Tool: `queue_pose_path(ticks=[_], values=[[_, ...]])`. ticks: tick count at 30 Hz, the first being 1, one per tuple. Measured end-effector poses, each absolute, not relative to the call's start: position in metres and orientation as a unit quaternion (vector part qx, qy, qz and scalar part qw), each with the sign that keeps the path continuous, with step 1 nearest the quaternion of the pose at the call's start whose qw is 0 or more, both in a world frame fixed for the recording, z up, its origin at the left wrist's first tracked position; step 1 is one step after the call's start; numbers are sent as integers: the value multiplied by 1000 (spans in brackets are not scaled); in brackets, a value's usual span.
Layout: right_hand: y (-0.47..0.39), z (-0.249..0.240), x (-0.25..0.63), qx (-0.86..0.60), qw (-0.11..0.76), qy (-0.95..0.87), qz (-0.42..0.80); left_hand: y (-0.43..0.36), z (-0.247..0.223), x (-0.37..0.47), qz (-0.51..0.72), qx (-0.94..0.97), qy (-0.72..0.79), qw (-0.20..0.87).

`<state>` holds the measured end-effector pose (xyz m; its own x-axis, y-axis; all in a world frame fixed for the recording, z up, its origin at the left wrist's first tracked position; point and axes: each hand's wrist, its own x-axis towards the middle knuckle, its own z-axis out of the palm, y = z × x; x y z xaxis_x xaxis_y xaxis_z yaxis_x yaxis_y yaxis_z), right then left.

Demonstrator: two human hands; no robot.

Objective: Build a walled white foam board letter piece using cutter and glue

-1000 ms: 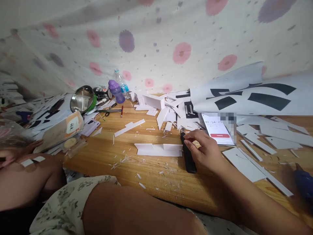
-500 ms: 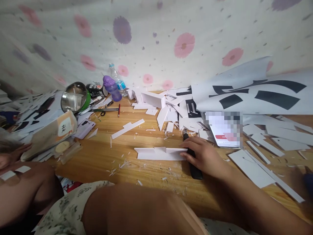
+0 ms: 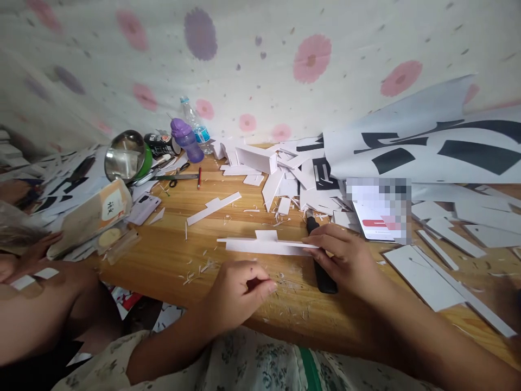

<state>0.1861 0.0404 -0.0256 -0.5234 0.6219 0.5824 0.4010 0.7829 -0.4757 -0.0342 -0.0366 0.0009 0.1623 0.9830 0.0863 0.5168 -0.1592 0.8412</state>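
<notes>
My right hand (image 3: 344, 252) pinches the right end of a white board strip (image 3: 264, 246), raised on edge with a square tab standing up at its middle. Under that hand lies a black-handled cutter knife (image 3: 325, 279), its blade pointing away from me. My left hand (image 3: 240, 293) hovers over the table's near edge, short of the strip, with thumb and forefinger curled together; anything between the tips is too small to see. A similar tabbed strip (image 3: 215, 207) lies farther back, to the left.
White board offcuts (image 3: 285, 182) pile up behind the strip, and a phone (image 3: 378, 214) stands right of them. More cut boards (image 3: 427, 277) lie rightward. At left are a purple bottle (image 3: 187, 141), scissors (image 3: 177, 178), a metal bowl (image 3: 124, 155) and another person's hand (image 3: 38, 252).
My left hand has come into view from below, where a blurred arm was. The strip has been tipped up by my right hand, which now grips its end.
</notes>
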Motion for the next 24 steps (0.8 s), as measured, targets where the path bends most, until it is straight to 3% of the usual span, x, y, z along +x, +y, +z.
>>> queue_pose_path(ticks=[5,11,24], values=[[29,-16,189,-273,455,-843,88,-42,-19,-24,426,459,576,525],[22,-12,191,-260,493,-829,43,-28,-17,1,529,289,451,658],[22,-11,192,-254,524,-813,6,-35,-7,-4,572,375,461,566]])
